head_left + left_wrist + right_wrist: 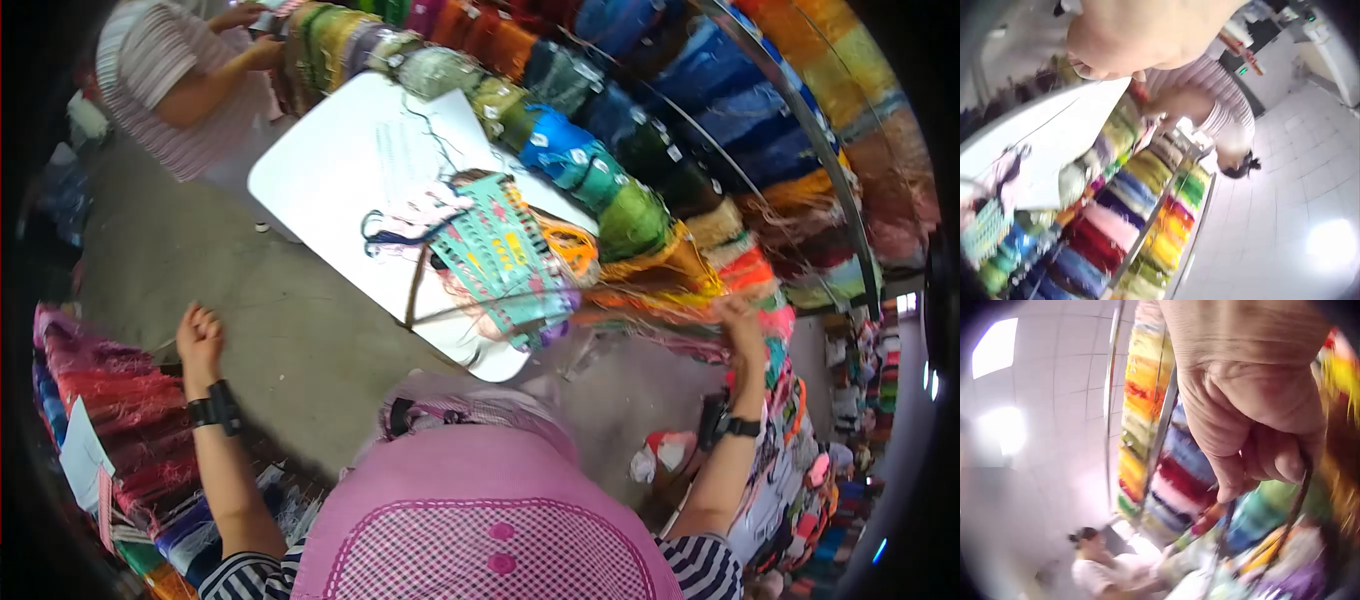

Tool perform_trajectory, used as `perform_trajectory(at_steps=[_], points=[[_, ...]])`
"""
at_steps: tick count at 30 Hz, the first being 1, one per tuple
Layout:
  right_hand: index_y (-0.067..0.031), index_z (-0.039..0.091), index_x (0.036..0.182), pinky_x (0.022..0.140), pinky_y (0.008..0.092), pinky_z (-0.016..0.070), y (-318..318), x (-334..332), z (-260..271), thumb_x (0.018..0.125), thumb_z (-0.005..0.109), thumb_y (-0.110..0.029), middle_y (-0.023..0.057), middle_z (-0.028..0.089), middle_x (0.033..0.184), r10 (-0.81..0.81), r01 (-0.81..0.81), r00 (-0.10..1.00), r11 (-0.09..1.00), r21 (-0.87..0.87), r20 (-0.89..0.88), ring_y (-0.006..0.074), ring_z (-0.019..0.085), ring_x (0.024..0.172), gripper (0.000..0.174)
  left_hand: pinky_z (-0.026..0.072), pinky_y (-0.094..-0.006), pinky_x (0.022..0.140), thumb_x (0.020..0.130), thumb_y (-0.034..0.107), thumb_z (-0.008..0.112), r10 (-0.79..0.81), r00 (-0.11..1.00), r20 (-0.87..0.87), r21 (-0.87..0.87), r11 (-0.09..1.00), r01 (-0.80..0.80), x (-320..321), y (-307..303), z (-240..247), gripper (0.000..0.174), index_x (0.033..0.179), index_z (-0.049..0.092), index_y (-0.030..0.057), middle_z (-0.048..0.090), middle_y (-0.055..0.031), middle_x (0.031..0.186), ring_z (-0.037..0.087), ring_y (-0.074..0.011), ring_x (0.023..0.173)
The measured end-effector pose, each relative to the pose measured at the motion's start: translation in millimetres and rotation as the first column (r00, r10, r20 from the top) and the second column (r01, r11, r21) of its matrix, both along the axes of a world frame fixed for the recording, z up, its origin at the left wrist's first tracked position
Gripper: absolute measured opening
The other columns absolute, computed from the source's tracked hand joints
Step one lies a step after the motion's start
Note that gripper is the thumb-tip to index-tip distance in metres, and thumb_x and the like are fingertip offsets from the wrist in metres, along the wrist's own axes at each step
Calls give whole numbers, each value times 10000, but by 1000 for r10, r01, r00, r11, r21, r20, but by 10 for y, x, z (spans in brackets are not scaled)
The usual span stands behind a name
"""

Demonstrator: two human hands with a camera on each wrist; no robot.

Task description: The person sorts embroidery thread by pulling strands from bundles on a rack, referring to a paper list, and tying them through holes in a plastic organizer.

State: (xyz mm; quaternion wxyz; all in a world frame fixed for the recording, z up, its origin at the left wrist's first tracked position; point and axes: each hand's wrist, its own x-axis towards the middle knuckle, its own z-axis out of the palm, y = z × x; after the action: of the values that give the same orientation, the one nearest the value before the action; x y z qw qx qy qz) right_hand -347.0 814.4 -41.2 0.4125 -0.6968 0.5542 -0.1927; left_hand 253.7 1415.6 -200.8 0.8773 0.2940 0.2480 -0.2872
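Observation:
In the head view a white table (pixel 320 150) bears a turquoise card (pixel 470 250) carrying rows of colored thread samples. Bundles of pale pink and navy thread (pixel 400 225) lie at its left, orange thread (pixel 570 245) at its right. My right hand (pixel 740 325) is raised beyond the table's right side and pinches dark brown strands (pixel 1297 503), which hang down from thumb and fingers in the right wrist view. My left hand (pixel 200 345) is held up left of the table, its fingers curled; nothing shows in its grip in the left wrist view.
Hanks of thread (pixel 600 80) hang on racks behind and to the right of the table. Red and pink hanks (pixel 120 430) hang at the left. A person in a striped top (pixel 170 80) stands at the far left corner. A metal bar (pixel 830 150) crosses the right rack.

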Motion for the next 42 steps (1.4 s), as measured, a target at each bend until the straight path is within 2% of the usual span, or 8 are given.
perform_trajectory(at_steps=[4, 7, 13, 16, 22, 24, 31, 42], points=[[-52, 703, 795, 604, 268, 423, -1036, -1506, 269, 824, 727, -212, -27, 601, 696, -324, 159, 898, 870, -467, -298, 79, 538, 660, 164, 172, -269, 410, 975, 182, 496, 117, 976, 182, 398, 899, -182, 502, 940, -241, 332, 676, 350, 179, 235, 59, 557, 211, -90, 458], [-43, 702, 841, 658, 263, 436, -1132, -1565, 573, 842, 712, -199, 12, 651, 750, -409, 382, 909, 751, -539, 75, 86, 561, 720, 156, 190, -254, 407, 986, 248, 503, 178, 929, 325, 653, 668, -356, 535, 938, -23, 215, 785, 498, 170, 260, 73, 572, 228, -70, 451], [-42, 633, 956, 667, 235, 435, -596, 387, 662, 911, 630, -156, 17, 625, 884, 88, 115, 484, 980, -164, 871, 97, 535, 751, 123, 197, -171, 422, 985, 215, 537, -217, 857, 467, 328, 943, 60, -454, -861, 731, 381, 1322, 520, 39, 338, 91, 652, 265, 2, 502], [-18, 651, 930, 739, 240, 459, 91, 1646, 388, 898, 639, -100, 20, 623, 884, 246, -55, 924, 844, -534, 293, 89, 560, 812, 89, 220, -181, 432, 972, 257, 530, -619, 639, 457, 590, 748, 302, -909, -1756, 898, 251, 986, 664, 45, 480, 72, 691, 330, -8, 498], [-57, 592, 1057, 745, 321, 514, 1136, 2900, -295, 915, 573, -151, 135, 688, 942, 654, -638, 754, 749, -178, 53, 239, 677, 798, 171, 318, -156, 486, 957, 227, 526, -906, 281, 318, 607, 422, 673, -1617, -2964, 875, 282, 1092, 667, 24, 629, 6, 781, 512, -36, 553], [-46, 575, 1017, 655, 331, 510, 1133, 3060, -659, 895, 600, -165, 133, 696, 887, 687, -667, 723, 722, -182, 73, 267, 671, 690, 172, 362, -167, 504, 965, 210, 509, -722, 208, 659, 732, 680, 44, -1658, -3184, 583, 287, 1132, 656, 29, 646, -10, 795, 578, -61, 594], [-72, 666, 793, 589, 383, 483, 1165, 3299, -977, 832, 647, -172, 102, 672, 781, 613, -593, 790, 761, -263, -9, 281, 642, 692, 108, 320, -154, 385, 959, 205, 554, -807, 580, 113, 330, 581, 744, -1724, -3273, 667, 239, 1087, 613, 11, 673, -40, 796, 586, -57, 549], [-80, 650, 827, 576, 379, 491, 1267, 3223, -1095, 783, 679, -144, 96, 625, 767, 592, -525, 806, 720, -453, 6, 272, 626, 640, 82, 399, -167, 491, 956, 176, 586, -691, 679, 248, 235, 723, 649, -1817, -3313, 394, 245, 1115, 623, -7, 660, -39, 784, 533, -46, 534]])
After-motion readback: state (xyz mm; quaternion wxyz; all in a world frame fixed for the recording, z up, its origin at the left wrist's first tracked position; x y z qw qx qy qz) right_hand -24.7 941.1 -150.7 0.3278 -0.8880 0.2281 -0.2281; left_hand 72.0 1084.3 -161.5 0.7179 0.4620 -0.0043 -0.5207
